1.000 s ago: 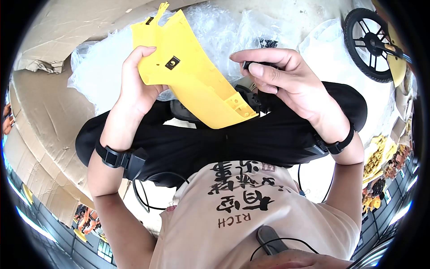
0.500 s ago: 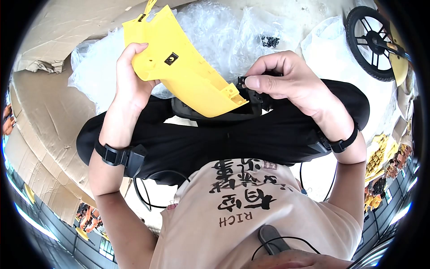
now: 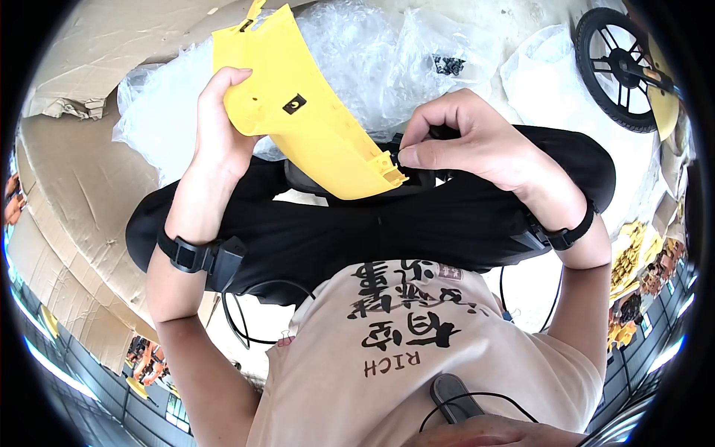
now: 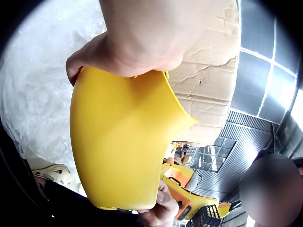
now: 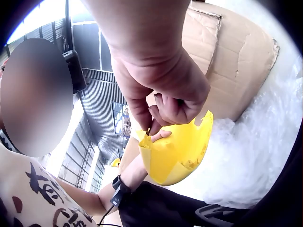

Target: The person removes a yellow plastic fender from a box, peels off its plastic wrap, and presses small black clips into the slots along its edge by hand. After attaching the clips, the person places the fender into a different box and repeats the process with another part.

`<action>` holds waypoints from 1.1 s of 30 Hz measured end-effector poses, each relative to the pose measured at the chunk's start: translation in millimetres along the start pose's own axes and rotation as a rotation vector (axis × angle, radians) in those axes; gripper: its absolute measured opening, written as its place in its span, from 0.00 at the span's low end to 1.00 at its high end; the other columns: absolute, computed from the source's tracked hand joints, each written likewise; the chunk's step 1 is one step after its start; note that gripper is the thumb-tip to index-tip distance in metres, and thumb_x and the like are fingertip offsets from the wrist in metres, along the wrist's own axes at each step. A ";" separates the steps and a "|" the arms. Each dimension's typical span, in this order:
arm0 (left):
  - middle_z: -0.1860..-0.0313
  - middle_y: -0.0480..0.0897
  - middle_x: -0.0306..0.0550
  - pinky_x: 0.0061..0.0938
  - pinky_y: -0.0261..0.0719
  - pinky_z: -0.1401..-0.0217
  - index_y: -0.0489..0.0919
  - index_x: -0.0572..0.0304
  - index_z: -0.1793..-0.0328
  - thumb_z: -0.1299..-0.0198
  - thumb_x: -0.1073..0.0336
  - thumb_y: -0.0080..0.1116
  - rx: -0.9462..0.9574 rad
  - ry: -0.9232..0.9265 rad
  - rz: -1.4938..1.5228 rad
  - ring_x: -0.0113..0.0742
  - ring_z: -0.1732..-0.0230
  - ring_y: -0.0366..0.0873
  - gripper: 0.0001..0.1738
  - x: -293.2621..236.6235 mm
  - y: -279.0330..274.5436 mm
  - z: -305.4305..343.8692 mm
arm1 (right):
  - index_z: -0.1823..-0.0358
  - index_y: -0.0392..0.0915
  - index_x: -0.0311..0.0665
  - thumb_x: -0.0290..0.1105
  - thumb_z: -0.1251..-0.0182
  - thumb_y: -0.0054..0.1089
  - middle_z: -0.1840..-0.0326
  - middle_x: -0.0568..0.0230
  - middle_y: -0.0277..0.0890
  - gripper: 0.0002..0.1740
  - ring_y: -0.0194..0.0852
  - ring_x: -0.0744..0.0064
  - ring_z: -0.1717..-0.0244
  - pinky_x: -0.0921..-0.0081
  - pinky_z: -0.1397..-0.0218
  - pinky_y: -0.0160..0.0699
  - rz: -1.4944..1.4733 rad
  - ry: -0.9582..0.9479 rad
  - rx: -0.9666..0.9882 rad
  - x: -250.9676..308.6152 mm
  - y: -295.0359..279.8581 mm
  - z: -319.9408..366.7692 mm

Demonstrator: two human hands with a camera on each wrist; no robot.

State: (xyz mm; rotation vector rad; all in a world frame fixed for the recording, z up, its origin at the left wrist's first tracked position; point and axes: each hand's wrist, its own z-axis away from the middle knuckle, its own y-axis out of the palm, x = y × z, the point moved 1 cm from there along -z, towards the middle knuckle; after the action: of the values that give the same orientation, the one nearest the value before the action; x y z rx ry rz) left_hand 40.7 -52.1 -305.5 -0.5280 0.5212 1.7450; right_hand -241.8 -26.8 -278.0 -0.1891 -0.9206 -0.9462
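Note:
My left hand (image 3: 222,127) grips a curved yellow plastic panel (image 3: 320,141) by its left edge, thumb over the inner face. A black clip (image 3: 294,103) sits on that inner face, and another small dark clip (image 3: 246,25) is near the far end. My right hand (image 3: 473,141) pinches a small black clip (image 5: 148,131) between thumb and forefinger, right at the panel's near right end, mostly covered by the fingertips. The left wrist view shows the panel's smooth outer side (image 4: 118,137), with right-hand fingers (image 4: 164,205) at its lower end.
Clear plastic wrap (image 3: 372,45) spreads beyond the panel, with a cluster of small black pieces (image 3: 449,65) on it. Cardboard (image 3: 82,179) lies to the left. A black spoked wheel (image 3: 618,71) stands at the far right, and a heap of yellow parts (image 3: 625,264) lies below it.
My right hand has come down and left with the black clip, from apart from the panel to its near right end. The panel shifted left, then slightly back right.

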 end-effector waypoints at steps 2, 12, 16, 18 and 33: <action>0.47 0.81 0.44 0.38 0.73 0.45 0.75 0.56 0.40 0.41 0.53 0.57 0.010 0.013 0.050 0.38 0.47 0.78 0.25 0.7 0.8 0.8 | 0.65 0.84 0.29 0.26 0.36 0.68 0.71 0.71 0.80 0.06 0.73 0.86 0.69 0.85 0.65 0.69 0.025 0.000 0.005 -1.5 1.9 -1.0; 0.44 0.79 0.46 0.39 0.71 0.42 0.73 0.58 0.36 0.43 0.55 0.56 -0.052 0.084 0.093 0.41 0.43 0.76 0.29 6.4 -0.1 -2.0 | 0.67 0.82 0.28 0.27 0.34 0.67 0.73 0.71 0.79 0.07 0.70 0.88 0.71 0.85 0.68 0.67 0.097 -0.103 -0.075 -10.2 12.7 -5.0; 0.43 0.79 0.45 0.40 0.70 0.41 0.72 0.57 0.35 0.44 0.55 0.55 -0.078 0.099 0.116 0.41 0.42 0.76 0.30 9.3 -2.6 -3.9 | 0.67 0.82 0.28 0.27 0.33 0.66 0.73 0.72 0.79 0.08 0.68 0.88 0.72 0.84 0.69 0.66 0.132 -0.147 -0.149 -6.1 17.8 -3.5; 0.43 0.79 0.45 0.40 0.70 0.41 0.72 0.56 0.35 0.44 0.55 0.55 -0.085 0.108 0.120 0.41 0.42 0.76 0.30 9.5 -2.4 -4.0 | 0.68 0.81 0.29 0.28 0.32 0.65 0.73 0.72 0.79 0.09 0.67 0.89 0.72 0.84 0.70 0.65 0.217 -0.137 -0.153 -7.8 20.5 -2.8; 0.46 0.80 0.45 0.38 0.72 0.43 0.74 0.58 0.38 0.45 0.56 0.56 -0.088 0.102 0.143 0.40 0.46 0.78 0.28 12.5 -1.4 -4.8 | 0.65 0.82 0.29 0.28 0.34 0.67 0.72 0.72 0.79 0.07 0.69 0.90 0.71 0.86 0.70 0.65 0.114 -0.114 -0.059 -16.5 29.4 -11.1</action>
State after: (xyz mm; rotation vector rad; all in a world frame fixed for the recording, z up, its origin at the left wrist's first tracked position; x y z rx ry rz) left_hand 39.7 -45.0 -317.0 -0.6587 0.5671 1.8906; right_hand -216.9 -4.7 -290.2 -0.3453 -0.9763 -0.8645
